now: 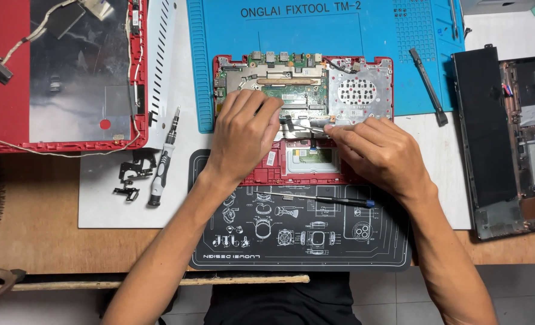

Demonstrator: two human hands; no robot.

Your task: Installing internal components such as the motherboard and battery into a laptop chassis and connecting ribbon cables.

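Note:
An opened red laptop base (375, 66) lies on the blue repair mat (231, 36), its green circuit board (291, 90) and a silver shield plate (357, 93) exposed. My left hand (243, 132) rests palm down on the base's left half, fingers bent over the board's lower edge. My right hand (378, 153) pinches a thin silver strip or ribbon (306, 124) at the base's middle, thumb and forefinger closed on its right end. The touchpad's underside (312, 159) shows between my hands.
A slim blue-tipped screwdriver (327, 200) lies on the black printed mat (303, 235). A black and silver screwdriver (162, 162) and black hinges (132, 171) sit at left. A red screen lid (63, 72) is top left. A black pry tool (427, 84) and another opened laptop (514, 138) are at right.

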